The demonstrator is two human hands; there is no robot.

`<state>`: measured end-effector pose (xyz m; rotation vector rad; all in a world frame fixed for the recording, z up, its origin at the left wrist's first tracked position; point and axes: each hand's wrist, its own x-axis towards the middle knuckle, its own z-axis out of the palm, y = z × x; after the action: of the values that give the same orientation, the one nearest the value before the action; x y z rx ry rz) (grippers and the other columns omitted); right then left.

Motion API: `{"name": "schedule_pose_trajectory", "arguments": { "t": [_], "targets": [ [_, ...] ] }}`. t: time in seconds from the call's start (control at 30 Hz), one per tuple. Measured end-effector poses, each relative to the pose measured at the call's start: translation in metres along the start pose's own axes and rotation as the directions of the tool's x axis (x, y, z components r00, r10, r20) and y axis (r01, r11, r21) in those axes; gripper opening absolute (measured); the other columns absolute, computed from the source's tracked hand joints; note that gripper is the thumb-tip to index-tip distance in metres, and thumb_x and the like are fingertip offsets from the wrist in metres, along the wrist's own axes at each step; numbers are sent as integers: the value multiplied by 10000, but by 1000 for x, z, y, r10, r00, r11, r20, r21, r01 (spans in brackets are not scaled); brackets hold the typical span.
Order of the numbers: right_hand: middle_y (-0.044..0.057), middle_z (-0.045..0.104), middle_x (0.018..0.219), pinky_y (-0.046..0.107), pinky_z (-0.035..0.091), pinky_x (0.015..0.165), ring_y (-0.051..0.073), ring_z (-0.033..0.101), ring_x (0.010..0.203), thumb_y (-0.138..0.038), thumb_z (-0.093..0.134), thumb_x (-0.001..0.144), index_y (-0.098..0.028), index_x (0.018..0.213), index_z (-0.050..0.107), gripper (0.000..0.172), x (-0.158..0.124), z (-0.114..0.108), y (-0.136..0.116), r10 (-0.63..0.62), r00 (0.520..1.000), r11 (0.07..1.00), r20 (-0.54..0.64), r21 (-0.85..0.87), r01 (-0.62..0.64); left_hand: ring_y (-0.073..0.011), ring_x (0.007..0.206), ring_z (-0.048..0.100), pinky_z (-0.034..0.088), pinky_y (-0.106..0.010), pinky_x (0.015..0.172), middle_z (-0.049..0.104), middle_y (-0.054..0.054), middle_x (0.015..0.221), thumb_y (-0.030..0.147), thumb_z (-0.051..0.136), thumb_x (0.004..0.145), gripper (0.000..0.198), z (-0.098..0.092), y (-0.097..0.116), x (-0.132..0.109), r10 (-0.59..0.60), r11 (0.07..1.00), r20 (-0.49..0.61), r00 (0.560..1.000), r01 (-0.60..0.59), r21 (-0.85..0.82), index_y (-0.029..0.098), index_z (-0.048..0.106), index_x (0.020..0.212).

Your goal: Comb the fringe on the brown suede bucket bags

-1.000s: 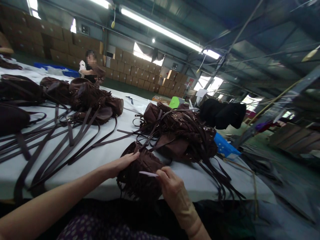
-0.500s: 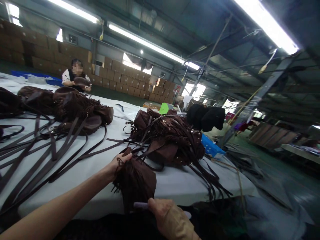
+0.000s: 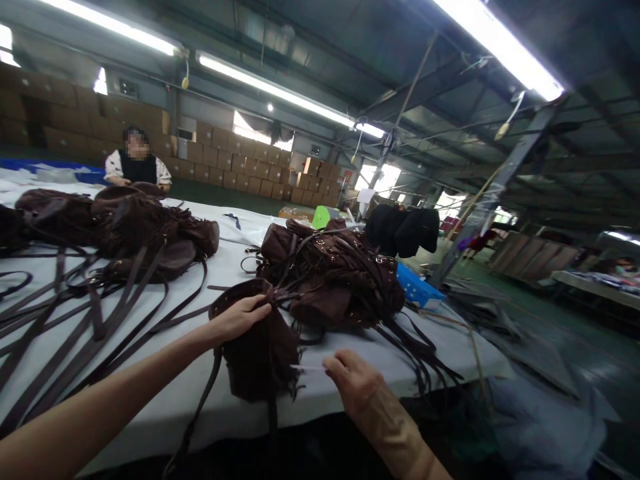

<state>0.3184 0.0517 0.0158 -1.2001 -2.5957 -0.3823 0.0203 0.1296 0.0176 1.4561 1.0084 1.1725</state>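
A dark brown fringed suede bag [image 3: 257,350] stands at the near edge of the white table [image 3: 350,363]. My left hand [image 3: 237,319] grips the bag's top rim, fingers curled over it. My right hand [image 3: 353,380] is closed in a pinch on a thin pale tool [image 3: 307,367] whose tip touches the bag's right side. The bag's long strap [image 3: 195,417] hangs down over the table's front edge.
A heap of brown fringed bags [image 3: 333,273] lies just beyond, another heap [image 3: 135,223] at the left, with long straps [image 3: 75,320] spread over the table. A person [image 3: 136,163] sits at the far side. Black garments [image 3: 403,230], a blue box [image 3: 417,288] and stacked cartons [image 3: 240,157] lie behind.
My left hand lifted the bag upright by its rim and shifted it leftwards. My right hand rose from below the table edge back to the bag's side. The camera tilted up.
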Motion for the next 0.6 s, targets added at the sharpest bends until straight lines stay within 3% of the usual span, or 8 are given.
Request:
{"name": "schedule_pose_trajectory", "arguments": {
  "t": [0.07,0.13,0.27,0.37,0.5,0.53,0.6],
  "targets": [
    [41,570,930,288,385,708,172,522,801,-117,404,967,-221,1055,571,215,49,-24,-21,-188,982,981,-28,-50,186,-280,1030,628,455,-352,924,731,-55,1004,467,698,750,390,10,-2,-3,-121,986,89,989,130,-102,176,709,1010],
    [35,571,971,290,373,706,172,512,815,-137,420,975,-230,1077,553,191,84,-35,-37,-286,958,956,-4,-74,285,-245,902,663,498,-318,787,733,-51,934,482,677,773,412,13,-1,-5,-226,939,142,964,255,-231,174,684,1046],
    [30,600,902,278,370,658,168,542,787,-134,406,972,-199,1008,549,161,102,-26,-50,-216,974,974,63,-50,219,-184,685,665,503,-264,625,725,-44,814,422,704,769,350,9,4,-1,-264,880,60,963,265,-393,152,664,988],
    [26,625,804,270,362,574,168,574,689,-259,486,953,-200,943,570,104,76,-5,-51,-171,980,984,103,-40,176,-182,627,669,526,-274,612,719,-58,747,366,684,790,274,6,-3,8,-278,856,-42,960,228,-464,130,654,925],
    [61,680,736,313,426,571,246,635,652,-563,602,831,-222,848,640,344,-8,52,-42,-162,940,987,301,32,160,-160,486,627,509,-252,495,676,-29,609,259,611,840,136,-9,-16,24,-344,806,-239,908,155,-571,123,619,848],
    [72,688,713,342,453,583,275,648,660,-593,636,780,-219,787,652,374,-35,69,-35,-111,930,993,352,71,92,-147,459,612,504,-241,479,661,-10,580,236,588,852,111,-16,-17,27,-349,798,-305,886,110,-593,129,606,833],
    [56,684,629,344,493,601,267,665,640,-484,713,695,-218,617,621,292,-89,99,-15,163,909,953,384,177,-245,-133,464,618,517,-226,498,659,8,575,209,563,867,85,-32,-15,30,-327,788,-406,853,9,-615,139,597,833]
  ]
}}
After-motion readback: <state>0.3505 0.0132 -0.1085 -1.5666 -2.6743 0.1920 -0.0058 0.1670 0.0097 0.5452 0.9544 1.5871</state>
